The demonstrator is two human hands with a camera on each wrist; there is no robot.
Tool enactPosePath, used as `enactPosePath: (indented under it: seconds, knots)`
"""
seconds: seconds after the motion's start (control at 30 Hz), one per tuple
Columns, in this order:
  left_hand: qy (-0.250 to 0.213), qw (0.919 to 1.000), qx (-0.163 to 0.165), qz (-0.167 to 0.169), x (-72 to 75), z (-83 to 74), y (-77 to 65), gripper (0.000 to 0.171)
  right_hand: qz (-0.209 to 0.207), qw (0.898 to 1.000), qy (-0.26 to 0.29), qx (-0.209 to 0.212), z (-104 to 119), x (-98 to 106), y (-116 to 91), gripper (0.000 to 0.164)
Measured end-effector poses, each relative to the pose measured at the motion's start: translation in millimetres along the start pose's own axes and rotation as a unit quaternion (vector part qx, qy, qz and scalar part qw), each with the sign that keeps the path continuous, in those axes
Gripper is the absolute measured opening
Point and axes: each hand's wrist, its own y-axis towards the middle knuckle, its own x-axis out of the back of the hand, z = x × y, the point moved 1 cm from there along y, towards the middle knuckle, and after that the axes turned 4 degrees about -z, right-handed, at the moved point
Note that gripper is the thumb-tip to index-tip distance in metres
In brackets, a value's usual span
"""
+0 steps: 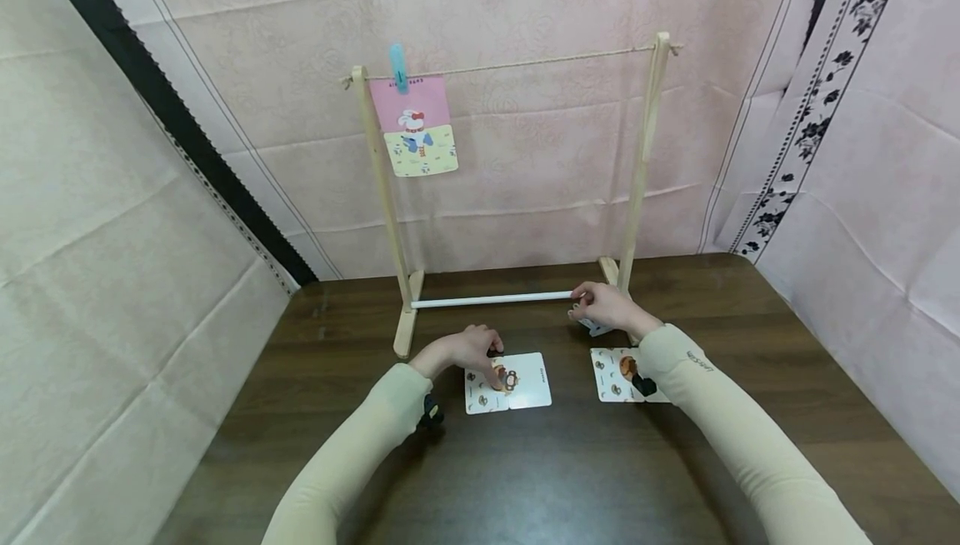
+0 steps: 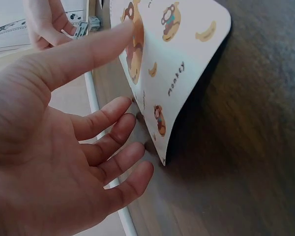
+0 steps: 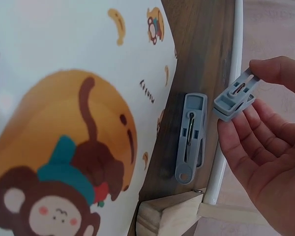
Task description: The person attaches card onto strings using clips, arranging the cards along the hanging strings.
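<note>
Left hand (image 1: 471, 351): fingers apart, thumb over left card (image 1: 530, 382)
Right hand (image 1: 606, 307): I pinch a clothespin (image 3: 232, 101)
Clothespin: right of card, nearer far edge of table (image 1: 525, 478)

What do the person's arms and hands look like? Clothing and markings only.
Both arms: plain, pale cream-green long fabric sleeves, left and right, ending at the wrists. Small dark lettering near the right cuff, too small to read. A small black piece shows by the left cuff and another by the right. Left hand and right hand: no gloves or rings visible.
</note>
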Motion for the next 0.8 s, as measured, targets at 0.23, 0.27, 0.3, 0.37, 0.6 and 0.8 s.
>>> enactPosePath:
  seconds: [0.23,0.27,0.3,0.37,0.6,0.8]
  knots:
    - [-0.003,0.9999,0.009,0.011,-0.8,0.4,-3.2,0.065,-0.007,1.000,0.006,-0.003,-5.5,3.2,-1.9,0.045]
    - [-0.001,0.9999,0.009,0.011,-1.1,0.5,-3.1,0.064,-0.007,1.000,0.010,-0.005,-6.3,3.6,-2.2,0.044]
    - [0.001,0.9999,0.008,0.012,-1.5,0.6,-2.9,0.064,-0.006,1.000,0.015,-0.006,-7.2,3.9,-2.4,0.044]
    - [0.004,0.9999,0.008,0.010,-2.2,0.4,-2.3,0.061,-0.009,1.000,0.016,-0.006,-8.4,4.7,-3.0,0.044]
    - [0.002,0.9999,0.012,0.001,-3.5,-0.9,0.0,0.054,-0.032,0.999,0.003,0.000,-11.4,7.9,-4.5,0.044]
    - [0.006,0.9999,0.009,0.004,-2.9,-0.9,0.7,0.053,-0.037,0.999,0.007,0.005,-15.2,9.2,-6.1,0.043]
